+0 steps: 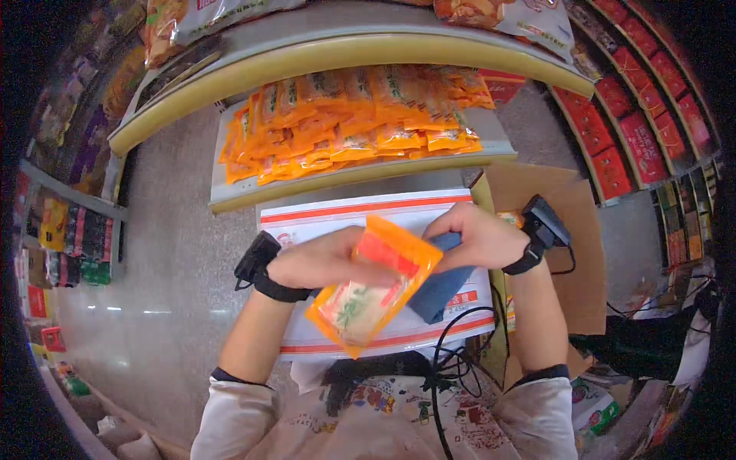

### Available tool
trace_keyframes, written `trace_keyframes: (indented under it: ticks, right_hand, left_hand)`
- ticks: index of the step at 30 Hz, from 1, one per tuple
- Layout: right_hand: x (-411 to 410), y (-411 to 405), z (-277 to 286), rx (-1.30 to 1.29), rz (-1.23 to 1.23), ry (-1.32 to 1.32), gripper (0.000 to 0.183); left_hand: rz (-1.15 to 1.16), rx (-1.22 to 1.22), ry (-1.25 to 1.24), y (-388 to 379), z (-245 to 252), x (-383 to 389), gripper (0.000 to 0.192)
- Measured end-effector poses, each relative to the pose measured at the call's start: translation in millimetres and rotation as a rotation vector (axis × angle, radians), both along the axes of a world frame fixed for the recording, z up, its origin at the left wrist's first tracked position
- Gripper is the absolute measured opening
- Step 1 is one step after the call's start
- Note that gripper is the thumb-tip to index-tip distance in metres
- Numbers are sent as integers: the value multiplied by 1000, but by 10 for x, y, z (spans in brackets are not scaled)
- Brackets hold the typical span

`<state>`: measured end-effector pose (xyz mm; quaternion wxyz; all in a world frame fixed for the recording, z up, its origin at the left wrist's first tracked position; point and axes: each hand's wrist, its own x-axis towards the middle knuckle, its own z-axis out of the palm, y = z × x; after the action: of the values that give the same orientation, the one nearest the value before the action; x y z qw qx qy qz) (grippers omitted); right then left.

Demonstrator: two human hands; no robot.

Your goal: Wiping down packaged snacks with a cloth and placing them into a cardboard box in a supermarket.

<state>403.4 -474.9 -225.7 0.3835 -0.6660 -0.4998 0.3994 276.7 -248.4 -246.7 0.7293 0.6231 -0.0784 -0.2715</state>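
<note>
My left hand [328, 261] grips an orange-edged plastic food packet [359, 307], its thumb lying across the printed front. The packet is tilted, with a red panel at its upper part and a pale window below. My right hand [477, 238] holds a folded dark blue cloth [440, 293] close to the packet's right edge. Whether the cloth touches the packet cannot be made out. Beneath both hands lies a white box or bag [310, 339] with red stripes and printing. Many similar orange packets [345, 126] are heaped in rows on a shelf ahead.
The packets' shelf has a yellowish front edge [368, 178]. A higher shelf edge [356, 52] juts over it, bearing large bags [230, 17]. An open cardboard box [552, 230] stands to the right. A black cable [440, 368] hangs before my shirt. Stocked shelves [638, 132] line the right side.
</note>
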Motion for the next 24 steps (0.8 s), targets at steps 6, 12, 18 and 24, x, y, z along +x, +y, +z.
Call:
trace_keyframes:
  ticks: [6, 12, 18, 24]
  right_hand:
    - [58, -419, -135, 46, -271, 165, 24]
    - [-61, -423, -239, -101, -53, -193, 48]
    - [-290, -50, -413, -94, 73, -41, 45]
    - [75, -206, -575, 202, -656, 446, 32]
  left_hand:
    - [-105, 111, -33, 9, -167, -61, 37]
    - [-116, 162, -199, -82, -205, -14, 34]
    - [-122, 236, -260, -190, 84, 135, 31]
    - [812, -410, 14, 15, -211, 314, 23]
